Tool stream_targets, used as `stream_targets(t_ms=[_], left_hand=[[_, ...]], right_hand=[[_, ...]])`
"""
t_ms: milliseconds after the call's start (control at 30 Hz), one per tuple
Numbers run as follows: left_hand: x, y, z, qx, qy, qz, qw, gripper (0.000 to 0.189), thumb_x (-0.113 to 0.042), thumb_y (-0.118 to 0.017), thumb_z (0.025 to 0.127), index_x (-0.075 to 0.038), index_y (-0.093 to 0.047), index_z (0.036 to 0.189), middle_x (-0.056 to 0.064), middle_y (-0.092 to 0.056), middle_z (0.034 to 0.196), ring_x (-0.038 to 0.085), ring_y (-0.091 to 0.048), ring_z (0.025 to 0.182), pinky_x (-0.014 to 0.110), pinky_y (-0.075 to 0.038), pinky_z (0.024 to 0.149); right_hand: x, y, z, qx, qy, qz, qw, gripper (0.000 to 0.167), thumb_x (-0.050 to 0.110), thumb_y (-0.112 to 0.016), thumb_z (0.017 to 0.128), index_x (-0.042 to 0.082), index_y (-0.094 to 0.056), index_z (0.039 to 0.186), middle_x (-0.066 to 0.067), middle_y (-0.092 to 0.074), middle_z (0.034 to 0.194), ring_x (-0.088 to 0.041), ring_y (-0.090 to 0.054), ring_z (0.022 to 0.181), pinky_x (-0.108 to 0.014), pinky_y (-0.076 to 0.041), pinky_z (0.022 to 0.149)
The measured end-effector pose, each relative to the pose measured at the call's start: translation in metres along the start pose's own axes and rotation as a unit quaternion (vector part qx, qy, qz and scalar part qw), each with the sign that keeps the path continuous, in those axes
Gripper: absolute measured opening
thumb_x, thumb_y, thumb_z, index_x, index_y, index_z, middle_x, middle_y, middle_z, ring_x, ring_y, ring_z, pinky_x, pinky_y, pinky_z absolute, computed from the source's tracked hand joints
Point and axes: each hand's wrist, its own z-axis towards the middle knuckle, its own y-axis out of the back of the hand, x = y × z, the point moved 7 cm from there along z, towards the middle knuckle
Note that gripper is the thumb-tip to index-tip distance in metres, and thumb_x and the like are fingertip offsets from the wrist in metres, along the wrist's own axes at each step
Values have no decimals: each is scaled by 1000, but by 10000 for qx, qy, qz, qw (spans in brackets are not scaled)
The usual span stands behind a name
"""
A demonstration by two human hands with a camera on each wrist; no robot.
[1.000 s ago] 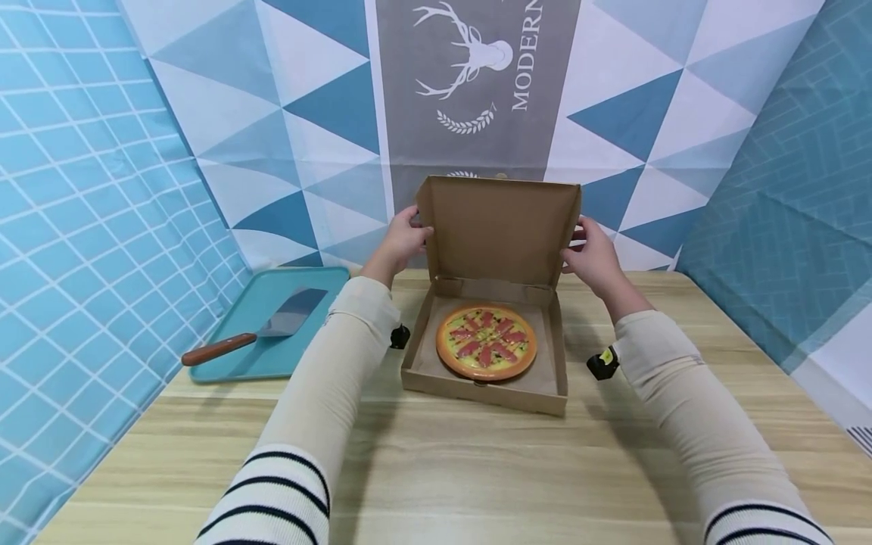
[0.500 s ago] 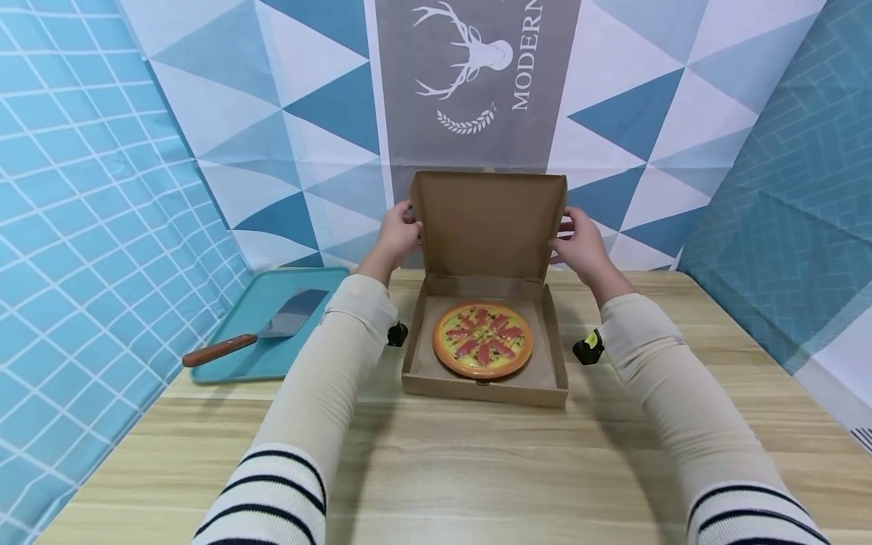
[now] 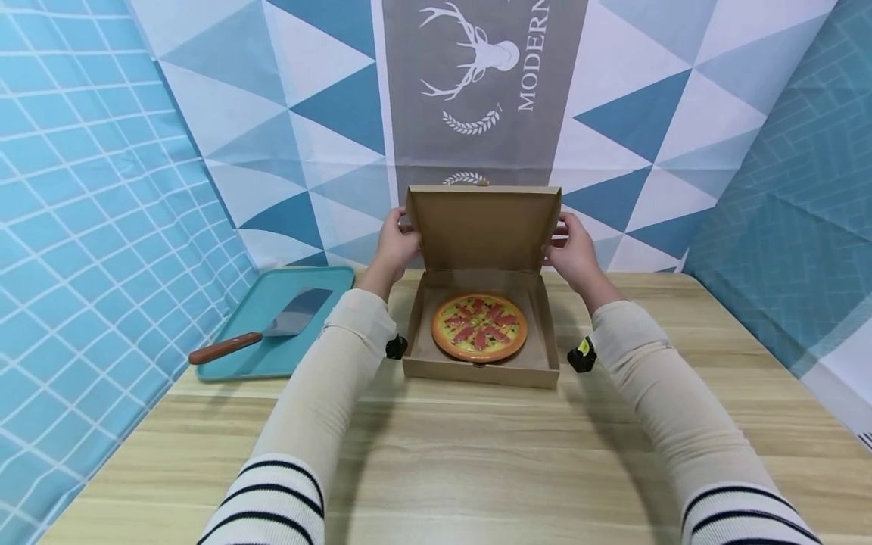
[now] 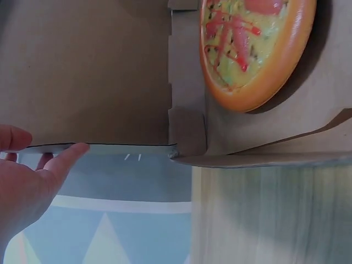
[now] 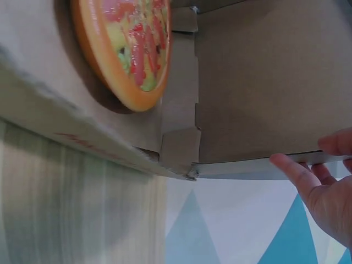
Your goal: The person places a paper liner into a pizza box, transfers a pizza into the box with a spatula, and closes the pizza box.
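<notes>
A cardboard pizza box [image 3: 482,374] stands with its lid [image 3: 484,227] raised at the back. Inside the tray part lies a whole round pizza [image 3: 479,327] with an orange-brown crust and red strips on top. My left hand [image 3: 397,246] holds the lid's left side edge; in the left wrist view its thumb [image 4: 14,137] is at the inner face and other fingers reach along the outside. On the opposite edge, my right hand [image 3: 574,253] grips the lid likewise, with fingers [image 5: 297,175] against its side flap in the right wrist view. Parts of some fingers are hidden behind the lid.
To the left, a teal tray [image 3: 238,366] carries a wide metal spatula [image 3: 300,312] whose wooden handle sticks out over the rim. Patterned cloth [image 3: 327,113] hangs close behind the box. Wooden tabletop [image 3: 463,462] extends in front.
The box has shifted slightly backward and turned squarer to the table. Both hands have moved a little left with the lid, whose top edge is now lower and leans forward more.
</notes>
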Motion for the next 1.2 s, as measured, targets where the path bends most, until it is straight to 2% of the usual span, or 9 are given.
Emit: stream_targets(t_ms=[100,233,433,500,700,800,900,1033,1200], left_hand=[[4,0,-4,-41,-44,-78,10000,57,15,-45,87,-9,-41,139,14,-45,111,42,-52,107,59,-46,92],[6,-1,-9,-4,-160,28,9999,58,17,-49,84,-7,-42,136,15,-44,115,40,-54,101,54,-50,88],[11,-1,-15,76,-184,106,9997,59,19,-51,80,-5,-42,132,21,-43,123,47,-55,108,42,-57,77],[14,0,-17,110,-154,132,9997,58,19,-54,79,-4,-43,131,21,-44,124,46,-55,108,38,-57,76],[21,5,-27,176,-164,580,9980,57,18,-60,75,-3,-45,126,21,-47,124,28,-55,98,36,-53,77],[22,7,-32,227,-230,832,9960,56,19,-61,75,-3,-46,125,21,-48,126,28,-54,100,38,-52,80],[24,7,-36,298,-273,861,9955,55,21,-61,76,-2,-46,124,22,-48,127,31,-55,101,37,-52,79],[28,8,-41,377,-322,691,9964,53,24,-59,76,-1,-46,122,21,-48,122,32,-56,96,30,-51,70],[31,10,-47,507,-420,718,9952,53,26,-58,77,0,-46,121,18,-49,114,29,-54,88,26,-48,64]], right_hand=[[-4,0,-3,-39,71,50,10000,53,-10,-51,90,2,-38,140,-27,-46,127,-42,-55,114,-29,-57,69],[-9,3,-10,-93,116,-30,9999,51,-11,-51,88,1,-40,137,-26,-46,126,-40,-55,114,-29,-57,70],[-12,6,-19,-127,323,-572,9978,51,-9,-57,86,0,-42,134,-24,-49,123,-38,-56,114,-31,-55,74],[-13,7,-22,-126,397,-712,9966,50,-10,-58,85,-1,-43,132,-24,-50,122,-39,-56,113,-33,-54,75],[-16,7,-30,-70,638,-1104,9918,44,-10,-60,85,-4,-46,127,-25,-52,118,-43,-55,110,-49,-50,84],[-19,6,-35,-53,759,-1189,9900,43,-9,-61,86,-4,-47,126,-26,-52,120,-45,-53,112,-55,-46,91],[-21,5,-38,-20,811,-1214,9893,44,-9,-62,86,-4,-48,127,-26,-51,123,-45,-51,115,-57,-44,93],[-23,5,-43,59,848,-1324,9875,43,-9,-62,85,-3,-49,126,-25,-52,123,-43,-51,115,-58,-45,91],[-25,3,-49,198,872,-1317,9873,37,-10,-62,86,-5,-50,121,-25,-54,118,-42,-52,112,-57,-47,88]])
